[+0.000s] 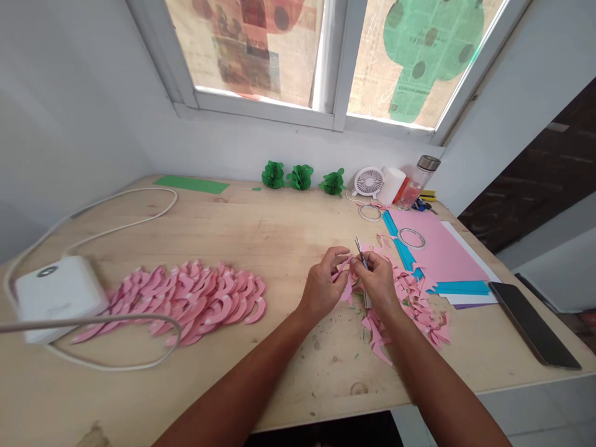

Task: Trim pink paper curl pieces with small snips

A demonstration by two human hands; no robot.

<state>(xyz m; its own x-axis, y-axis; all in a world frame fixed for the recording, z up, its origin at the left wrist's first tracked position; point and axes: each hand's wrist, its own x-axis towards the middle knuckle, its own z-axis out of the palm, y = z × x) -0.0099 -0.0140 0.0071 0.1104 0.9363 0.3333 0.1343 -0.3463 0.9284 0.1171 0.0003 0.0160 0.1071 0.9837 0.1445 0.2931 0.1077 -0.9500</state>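
Observation:
My left hand (325, 280) is closed around a piece of pink paper (347, 290), part of which shows below its fingers. Close beside it, my right hand (376, 277) grips slim scissors (360, 248), blades pointing up and away from me. Its fingertips meet the paper near my left fingers, and the exact contact is partly hidden. Under and around my right hand lie pink paper scraps (421, 307). To the left, a long overlapping row of curved pink paper pieces (212, 298) rests on the wooden table (279, 372).
A white power bank (60, 298) with a looping cable is at left. Green paper flowers (300, 177), a small fan (369, 182) and a glass bottle (419, 181) line the back. Pink sheets (447, 254), tape rolls (412, 238) and a phone (533, 324) lie right.

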